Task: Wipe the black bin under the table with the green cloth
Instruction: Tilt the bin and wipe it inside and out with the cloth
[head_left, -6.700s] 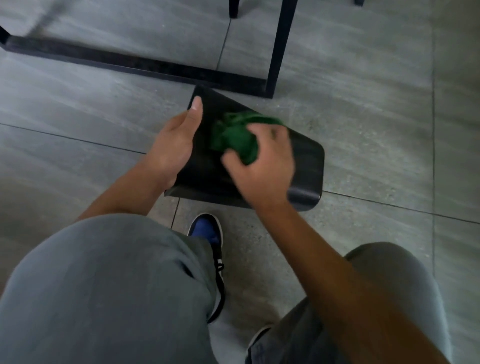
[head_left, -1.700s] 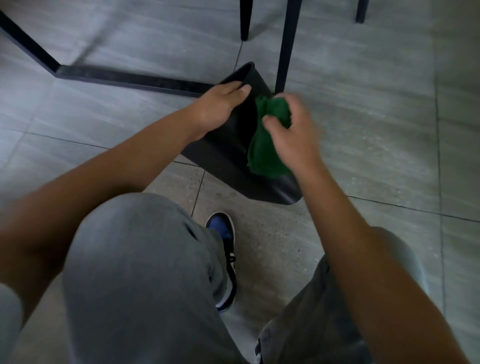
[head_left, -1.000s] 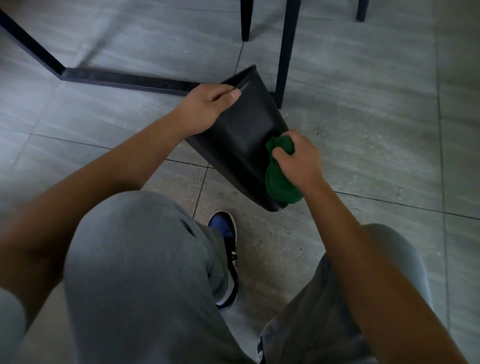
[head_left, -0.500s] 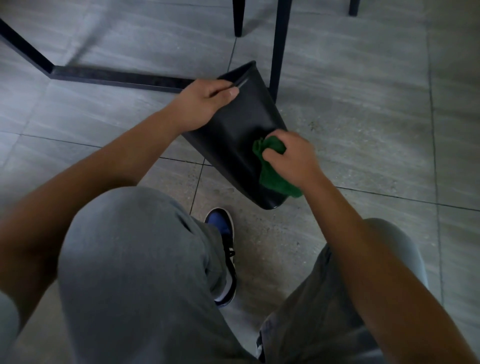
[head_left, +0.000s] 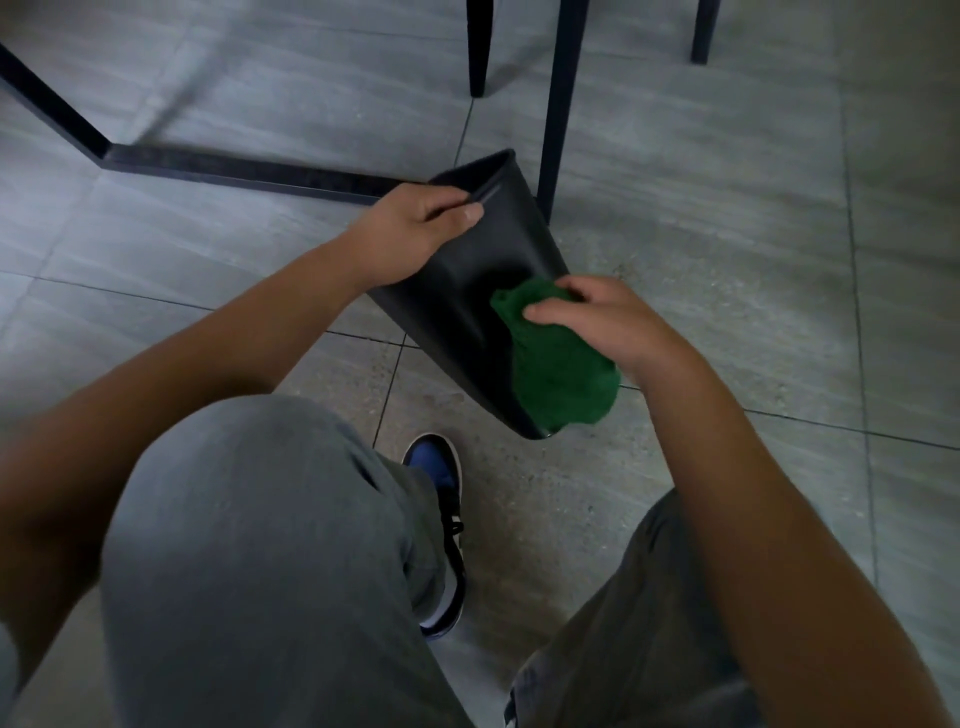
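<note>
The black bin (head_left: 467, 291) lies tilted at the middle of the view, its open rim pointing toward 11 o'clock and its closed base toward 5 o'clock, just above the grey tiled floor (head_left: 727, 234). Whether the base touches the floor cannot be told.

The left hand (head_left: 415, 228) comes in from 8 o'clock and has its grip clenched on the bin's rim, thumb lying on the outer wall and fingers curled over the edge into the opening.

The right hand (head_left: 602, 322) comes in from 4 o'clock, its grip closed on the bunched green cloth (head_left: 561, 369), thumb and fingers pinching the upper folds. The cloth is pressed against the bin's outer wall on its lower half, toward the base, and its loose end hangs down past the bin's bottom edge.

Beyond the bin, toward 12 o'clock, a thin black metal leg (head_left: 561, 104) stands upright, its foot just behind the bin's rim. A flat black floor bar (head_left: 249, 174) runs from 9 o'clock toward the bin. Two more dark legs (head_left: 478, 47) stand at the top edge.

At 6 o'clock, between grey-trousered knees (head_left: 260, 545), sits a blue and black shoe (head_left: 436, 478) on the floor, near the bin's base but apart from it.
</note>
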